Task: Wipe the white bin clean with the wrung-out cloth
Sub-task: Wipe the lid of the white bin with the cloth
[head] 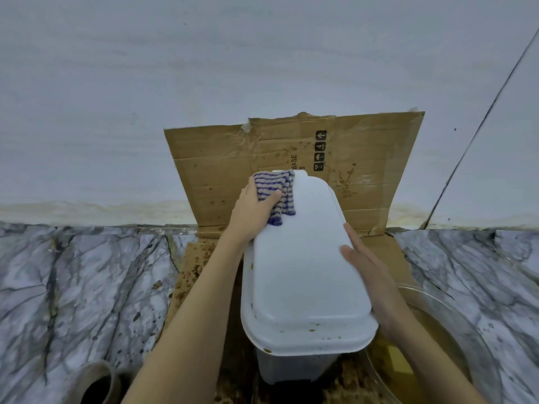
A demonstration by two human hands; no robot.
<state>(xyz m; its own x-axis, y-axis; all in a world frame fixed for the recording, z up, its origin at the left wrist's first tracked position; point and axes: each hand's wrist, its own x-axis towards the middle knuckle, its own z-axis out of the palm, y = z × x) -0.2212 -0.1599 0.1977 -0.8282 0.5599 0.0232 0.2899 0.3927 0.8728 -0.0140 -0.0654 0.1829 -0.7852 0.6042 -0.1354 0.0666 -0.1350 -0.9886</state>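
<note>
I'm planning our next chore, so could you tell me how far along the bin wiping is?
Roughly midway, I'd judge. The white bin has a lid top that looks clean. In hand: the left hand holds the striped cloth on its far corner while the right hand steadies the side. Left: brown specks along the near rim.

place: home, probably | evidence: marble tiles (87,287); stained cardboard (218,176)
</note>
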